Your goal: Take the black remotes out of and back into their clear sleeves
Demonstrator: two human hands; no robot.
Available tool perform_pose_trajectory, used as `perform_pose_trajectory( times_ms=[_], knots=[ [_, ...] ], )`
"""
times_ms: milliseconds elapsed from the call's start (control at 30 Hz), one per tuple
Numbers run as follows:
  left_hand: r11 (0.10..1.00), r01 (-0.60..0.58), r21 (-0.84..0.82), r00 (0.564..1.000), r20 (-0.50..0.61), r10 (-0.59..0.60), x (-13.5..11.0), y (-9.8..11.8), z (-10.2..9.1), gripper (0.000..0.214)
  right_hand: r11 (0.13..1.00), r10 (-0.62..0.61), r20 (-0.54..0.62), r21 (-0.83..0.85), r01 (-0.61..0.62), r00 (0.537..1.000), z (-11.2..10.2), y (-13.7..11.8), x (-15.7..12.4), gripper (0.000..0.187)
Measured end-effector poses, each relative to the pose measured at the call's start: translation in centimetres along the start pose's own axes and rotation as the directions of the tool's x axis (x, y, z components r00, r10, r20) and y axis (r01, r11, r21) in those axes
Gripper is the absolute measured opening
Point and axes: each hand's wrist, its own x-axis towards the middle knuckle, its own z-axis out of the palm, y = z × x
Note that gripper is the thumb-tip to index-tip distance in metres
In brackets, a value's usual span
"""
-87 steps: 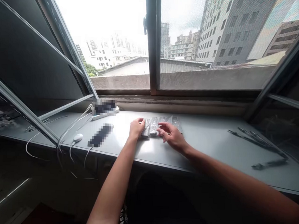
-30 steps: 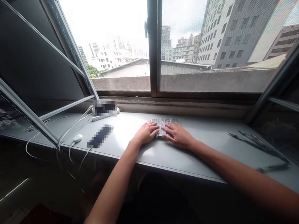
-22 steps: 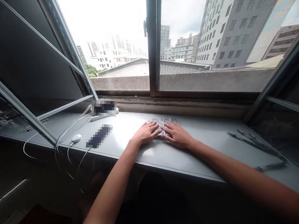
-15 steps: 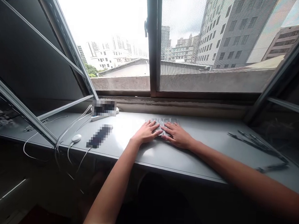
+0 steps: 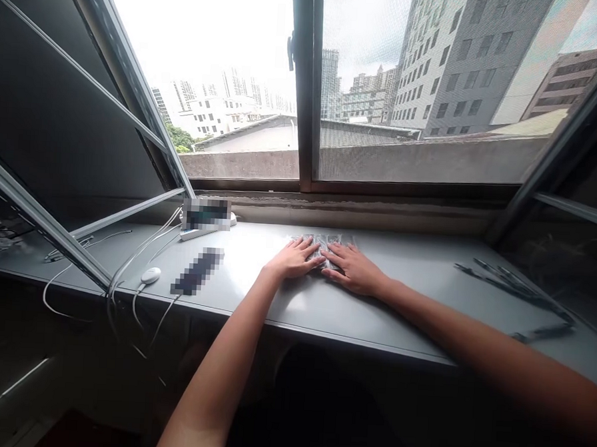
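A clear, wrinkled plastic packet (image 5: 321, 241) lies flat on the grey-white shelf top (image 5: 407, 256) below the window. My left hand (image 5: 293, 258) rests palm down on its left part, fingers stretched out and slightly apart. On the packet's right part lies my right hand (image 5: 352, 268), also flat with spread fingers. The thumbs come close together near the packet's front edge. Both hands cover much of the packet, so its contents cannot be made out.
To the left are a white power strip (image 5: 198, 233) with a blurred-out item on it, a blurred-out dark slab (image 5: 196, 271), a white round puck (image 5: 151, 275) and cables. Dark strap-like items (image 5: 505, 281) lie at right. A metal frame post (image 5: 91, 259) rises at left.
My left hand has shifted very slightly, its fingers a little closer together. The packet and my right hand stay in place, and the view tilts a little.
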Motion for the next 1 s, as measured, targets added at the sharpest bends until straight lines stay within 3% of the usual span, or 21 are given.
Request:
perform_pose_trajectory(
  times_ms=[133,400,533,767,1000],
  knots=[
    [1.000,0.009,0.015,1.000,0.021,-0.010,0.3,0.1,-0.2,0.090,1.000,-0.001,-0.010,0.001,0.001,1.000,0.0,0.0,0.1,0.079],
    [0.994,0.045,-0.101,0.993,-0.106,-0.056,1.4,0.0,0.3,0.083,1.000,0.008,-0.005,0.014,-0.008,1.000,-0.1,-0.1,0.0,0.078],
    [0.975,0.120,-0.189,0.975,-0.161,-0.151,2.6,1.3,-0.4,0.085,1.000,0.001,-0.012,0.015,-0.001,1.000,0.0,0.0,0.0,0.078],
    [0.946,0.321,-0.036,0.905,-0.282,-0.318,4.0,4.5,-0.3,0.076,1.000,-0.021,-0.013,-0.019,0.020,1.000,0.1,0.2,0.1,0.078],
    [0.978,0.208,-0.026,0.934,-0.292,-0.207,2.5,4.0,0.7,0.068,1.000,-0.021,-0.019,-0.008,0.021,1.000,0.3,0.4,0.1,0.078]
  ],
)
